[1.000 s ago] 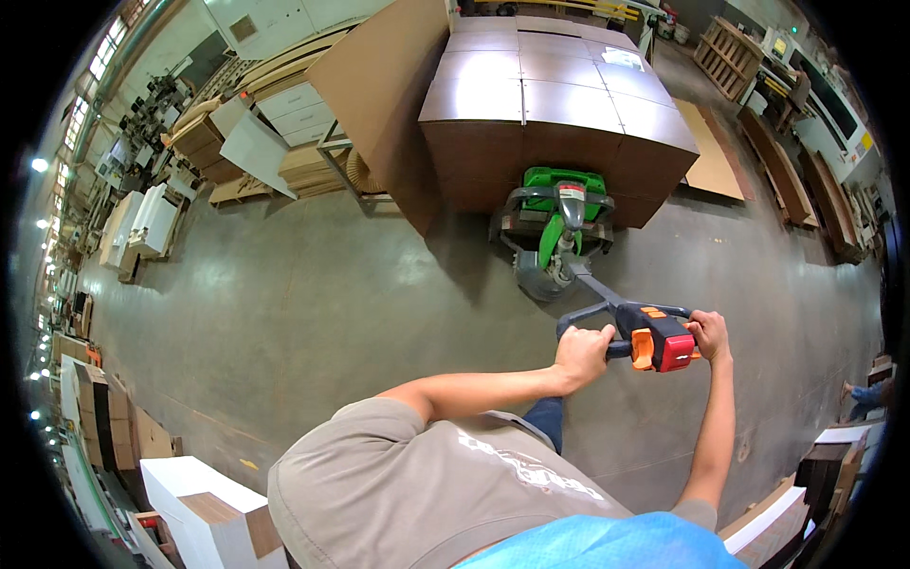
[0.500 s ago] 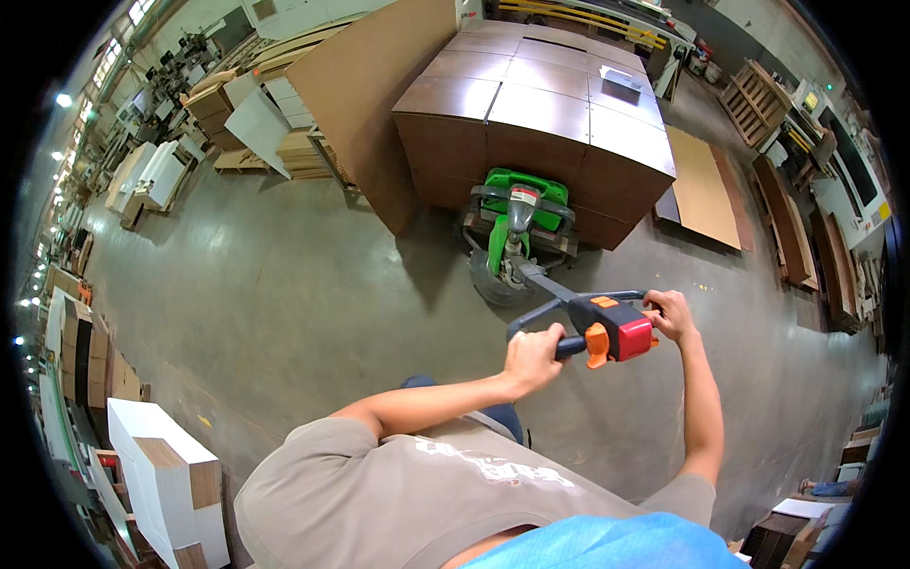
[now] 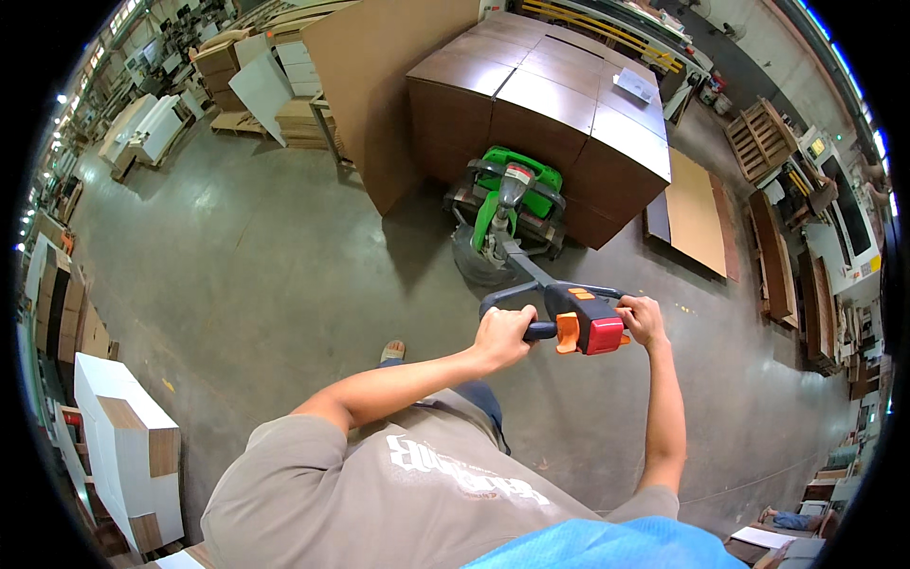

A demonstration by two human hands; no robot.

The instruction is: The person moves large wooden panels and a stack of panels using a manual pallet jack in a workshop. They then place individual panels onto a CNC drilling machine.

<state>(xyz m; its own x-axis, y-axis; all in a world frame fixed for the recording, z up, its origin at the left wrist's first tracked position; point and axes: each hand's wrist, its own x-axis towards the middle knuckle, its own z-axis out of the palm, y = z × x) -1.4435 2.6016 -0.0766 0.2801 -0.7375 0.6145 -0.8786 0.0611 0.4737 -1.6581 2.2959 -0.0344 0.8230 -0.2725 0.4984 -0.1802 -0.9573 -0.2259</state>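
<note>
My left hand (image 3: 506,338) is wrapped round the left grip of a pallet jack's tiller handle (image 3: 582,308). Round the right side of the same handle closes my right hand (image 3: 642,320). The control head between my hands is black with a red end and orange levers. From it the tiller bar slopes down and away to the green and black electric pallet jack (image 3: 536,190). Directly beyond the jack stands a large block of stacked brown panels (image 3: 578,152); the jack's forks are hidden from sight.
A tall brown board (image 3: 374,85) leans left of the stack. Flat cardboard sheets (image 3: 697,213) lie on the floor to its right. White panels (image 3: 133,446) stand at lower left. Wooden pallets (image 3: 761,137), dark board stacks (image 3: 773,261) and a white machine (image 3: 848,218) line the right.
Handle and both hands have shifted slightly left in view, still gripping. The jack also appears a little further left. A foot now shows past my left forearm.
</note>
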